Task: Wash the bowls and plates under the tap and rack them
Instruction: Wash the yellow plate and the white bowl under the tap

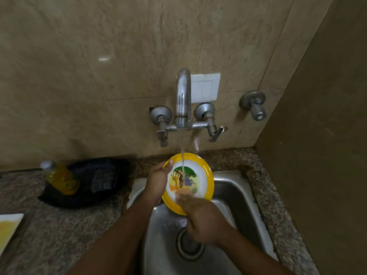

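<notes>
A yellow-rimmed plate (200, 169) with a cartoon picture is tilted over the steel sink (234, 193). Water runs from the wall tap (183, 96) onto its face. My left hand (157, 182) grips the plate's left rim, thumb on the front edge. My right hand (200, 219) lies on the plate's lower front, its blurred fingers rubbing the wet surface.
A yellow liquid bottle (60, 178) stands on a dark tray (89, 183) on the granite counter at left. A yellow-and-white plate edge (8, 229) shows at the far left. A side wall (321, 155) closes the right. The drain (189, 245) lies under my right wrist.
</notes>
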